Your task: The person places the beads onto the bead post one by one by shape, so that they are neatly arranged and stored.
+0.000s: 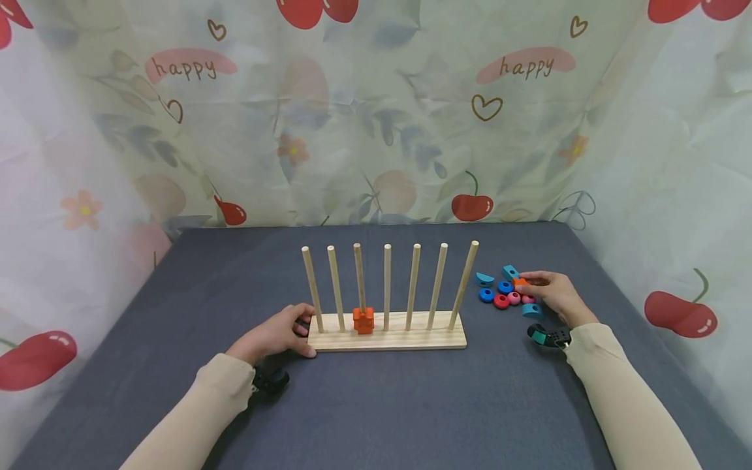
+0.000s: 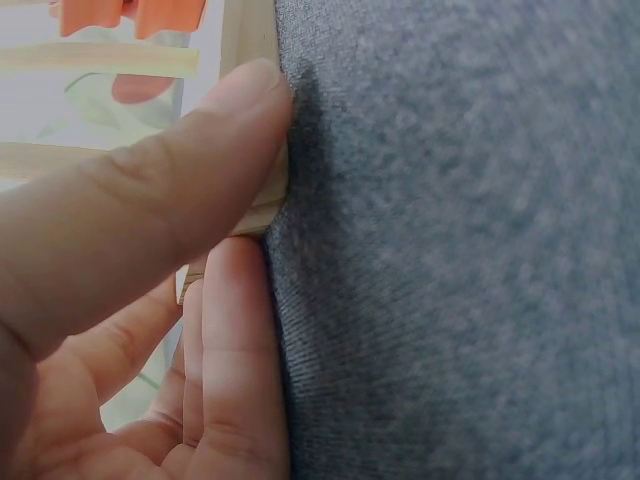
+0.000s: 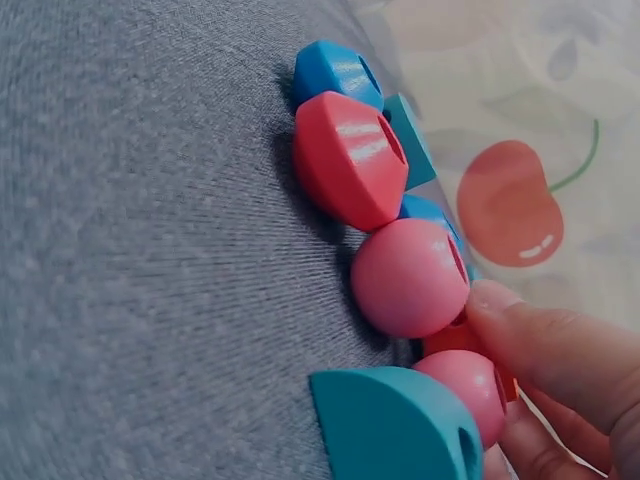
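Observation:
A wooden peg stand [image 1: 418, 339] with a row of several upright pegs sits on the table. Around its left end my left hand [image 1: 281, 331] holds the base, thumb on the front edge and fingers at the end; the left wrist view shows the thumb [image 2: 150, 190] over the wood. Low on the third peg from the left is an orange piece [image 1: 363, 321] with notched sides. At the right, my right hand [image 1: 552, 292] pinches an orange bead [image 1: 519, 282] among the loose beads. Pink beads [image 3: 410, 278] partly hide it in the right wrist view.
Around the right fingers lie blue beads [image 1: 485, 295], a red bead [image 1: 501, 301] and teal half-round pieces [image 1: 532, 310], close together. A teal block [image 1: 510, 272] lies behind them. Patterned curtains [image 1: 376, 130] stand at the table's back and sides.

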{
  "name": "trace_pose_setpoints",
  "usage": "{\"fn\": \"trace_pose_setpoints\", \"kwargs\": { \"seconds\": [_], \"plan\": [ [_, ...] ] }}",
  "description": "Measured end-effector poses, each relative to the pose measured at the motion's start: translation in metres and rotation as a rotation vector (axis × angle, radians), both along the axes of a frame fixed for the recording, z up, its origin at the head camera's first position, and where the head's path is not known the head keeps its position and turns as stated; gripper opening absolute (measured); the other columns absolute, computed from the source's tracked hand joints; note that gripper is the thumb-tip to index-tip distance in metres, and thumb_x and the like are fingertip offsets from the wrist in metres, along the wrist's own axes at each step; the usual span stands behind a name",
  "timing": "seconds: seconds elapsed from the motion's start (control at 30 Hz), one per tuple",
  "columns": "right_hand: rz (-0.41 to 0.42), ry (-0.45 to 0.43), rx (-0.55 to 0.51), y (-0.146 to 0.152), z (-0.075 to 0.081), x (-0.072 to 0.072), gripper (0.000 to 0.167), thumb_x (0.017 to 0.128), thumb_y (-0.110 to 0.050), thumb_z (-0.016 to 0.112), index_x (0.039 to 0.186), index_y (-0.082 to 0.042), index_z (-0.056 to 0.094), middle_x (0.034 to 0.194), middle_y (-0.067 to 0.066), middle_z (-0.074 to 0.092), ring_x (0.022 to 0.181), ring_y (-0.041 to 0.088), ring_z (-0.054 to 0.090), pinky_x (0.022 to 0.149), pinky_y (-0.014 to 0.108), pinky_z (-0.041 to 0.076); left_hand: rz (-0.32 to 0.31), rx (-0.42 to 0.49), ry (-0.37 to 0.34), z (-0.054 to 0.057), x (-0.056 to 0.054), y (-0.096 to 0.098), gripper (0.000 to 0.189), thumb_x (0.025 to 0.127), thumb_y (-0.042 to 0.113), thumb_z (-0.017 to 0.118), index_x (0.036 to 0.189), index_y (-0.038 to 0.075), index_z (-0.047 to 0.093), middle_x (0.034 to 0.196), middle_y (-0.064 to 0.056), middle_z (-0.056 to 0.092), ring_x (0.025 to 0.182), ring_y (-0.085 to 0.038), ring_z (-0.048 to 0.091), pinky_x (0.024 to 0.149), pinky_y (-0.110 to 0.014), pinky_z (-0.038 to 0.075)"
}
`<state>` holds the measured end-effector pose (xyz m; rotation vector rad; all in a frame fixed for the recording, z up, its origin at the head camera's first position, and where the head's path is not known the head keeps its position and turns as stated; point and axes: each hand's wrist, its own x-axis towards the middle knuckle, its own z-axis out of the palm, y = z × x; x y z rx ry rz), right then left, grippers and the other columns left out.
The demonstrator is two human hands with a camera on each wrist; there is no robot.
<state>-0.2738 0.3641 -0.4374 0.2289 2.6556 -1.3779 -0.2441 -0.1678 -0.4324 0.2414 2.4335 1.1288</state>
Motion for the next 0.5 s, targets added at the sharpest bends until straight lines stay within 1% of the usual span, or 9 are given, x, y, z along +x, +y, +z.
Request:
{"fn": "trace_pose_setpoints", "kwargs": {
  "seconds": [0.1,0.17,0.23,0.3,0.4,0.47,0.5],
  "plan": [
    [-0.015,0.009,-0.009,0.0,0.002,0.002,0.065,0.094,-0.038,0.062,0.14,0.003,0.045,0.139,0.028,0.044,0.119,0.035,0.041,0.091,0.038,0.039,0.008,-0.004,-0.001,-0.002,-0.001,0.0,0.074,0.069,0.004,0.086,0.132,0.002,0.047,0.124,-0.016,0.044,0.106,-0.027,0.052,0.089,-0.039,0.048],
    [-0.029,0.019,-0.023,0.0,0.004,0.003,0.066,0.094,-0.04,0.062,0.141,0.002,0.044,0.141,0.027,0.041,0.119,0.034,0.04,0.089,0.035,0.039,0.019,-0.004,-0.003,-0.002,-0.001,0.0,0.074,0.069,0.004,0.086,0.132,0.003,0.048,0.124,-0.015,0.044,0.106,-0.026,0.052,0.089,-0.039,0.048],
    [-0.045,0.03,-0.042,-0.001,0.007,0.005,0.066,0.094,-0.041,0.061,0.142,0.001,0.044,0.142,0.025,0.04,0.116,0.029,0.041,0.087,0.03,0.04,0.01,-0.008,0.004,-0.002,-0.001,-0.001,0.074,0.069,0.004,0.086,0.132,0.002,0.047,0.123,-0.016,0.044,0.106,-0.027,0.052,0.088,-0.039,0.048],
    [-0.056,0.052,-0.079,-0.001,0.01,0.006,0.066,0.094,-0.04,0.061,0.142,0.0,0.043,0.139,0.021,0.044,0.111,0.019,0.048,0.086,0.024,0.044,0.012,-0.007,0.004,-0.001,-0.001,-0.001,0.074,0.069,0.004,0.086,0.132,0.002,0.048,0.123,-0.016,0.044,0.106,-0.027,0.052,0.088,-0.039,0.048],
    [-0.066,0.082,-0.185,-0.002,0.015,0.008,0.065,0.093,-0.037,0.063,0.143,0.001,0.042,0.124,0.005,0.055,0.097,0.001,0.058,0.085,0.019,0.05,0.006,-0.004,0.004,-0.001,-0.001,-0.001,0.074,0.069,0.004,0.086,0.132,0.001,0.047,0.123,-0.016,0.044,0.105,-0.027,0.052,0.088,-0.039,0.048],
    [-0.07,0.101,-0.268,-0.004,0.019,0.009,0.066,0.093,-0.033,0.064,0.143,0.002,0.04,0.112,-0.007,0.058,0.091,-0.004,0.062,0.085,0.02,0.051,0.011,-0.001,-0.002,-0.001,-0.001,-0.001,0.074,0.069,0.004,0.086,0.132,0.002,0.048,0.123,-0.015,0.044,0.106,-0.026,0.052,0.088,-0.039,0.047],
    [-0.072,0.109,-0.31,-0.006,0.021,0.009,0.066,0.092,-0.032,0.064,0.143,0.002,0.039,0.107,-0.011,0.058,0.09,-0.004,0.063,0.086,0.021,0.051,0.01,0.0,-0.002,-0.001,-0.001,-0.001,0.074,0.069,0.004,0.086,0.132,0.002,0.047,0.123,-0.015,0.045,0.106,-0.026,0.052,0.088,-0.039,0.047]
  ]
}}
